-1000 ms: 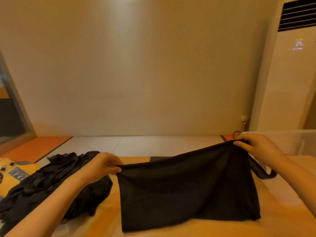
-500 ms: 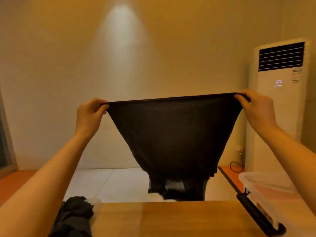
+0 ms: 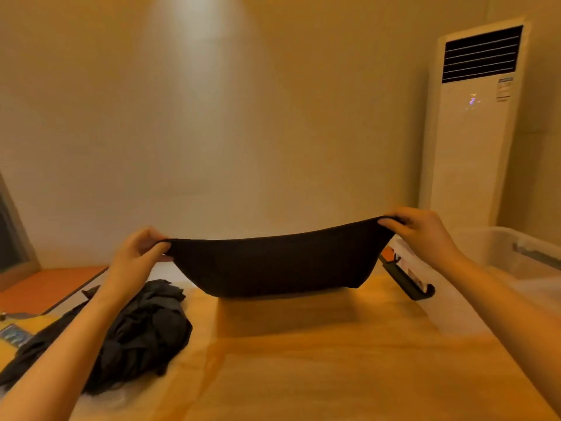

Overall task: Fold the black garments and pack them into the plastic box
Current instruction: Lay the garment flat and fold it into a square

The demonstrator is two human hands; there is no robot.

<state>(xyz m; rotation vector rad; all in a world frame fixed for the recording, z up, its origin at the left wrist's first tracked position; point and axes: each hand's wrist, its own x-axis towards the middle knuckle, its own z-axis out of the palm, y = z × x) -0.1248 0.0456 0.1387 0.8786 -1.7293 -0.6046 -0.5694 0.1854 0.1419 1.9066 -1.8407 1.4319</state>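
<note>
A wooden table (image 3: 303,375) is seen filling the lower frame, and at eight o'clock on it a crumpled heap of black garments (image 3: 142,332) is spread, partly crossed by the left forearm. Past that heap, at nine o'clock by the frame edge, a yellowish object with a small dark panel (image 3: 13,334) is glimpsed; what it is cannot be told. At three o'clock the clear plastic box (image 3: 516,268) is set just beside the table's right edge, with a black latch handle (image 3: 406,281) on its near side. Behind it, at one o'clock, a tall white standing air conditioner (image 3: 473,132) is placed against the wall; a faint purple readout is lit on its front, and a small sticker sits under the grille, but neither can be read.

Between table and wall a black garment (image 3: 279,262) is held stretched wide, its upper edge dipping in the middle and its lower fold resting at the table's far edge, dead centre toward twelve o'clock. Its left corner is pinched by the left hand (image 3: 138,253), thumb and fingers closed on the hem. Its right corner is gripped the same way by the right hand (image 3: 422,235), fingers curled over the cloth. The box is partly screened by the right forearm.
</note>
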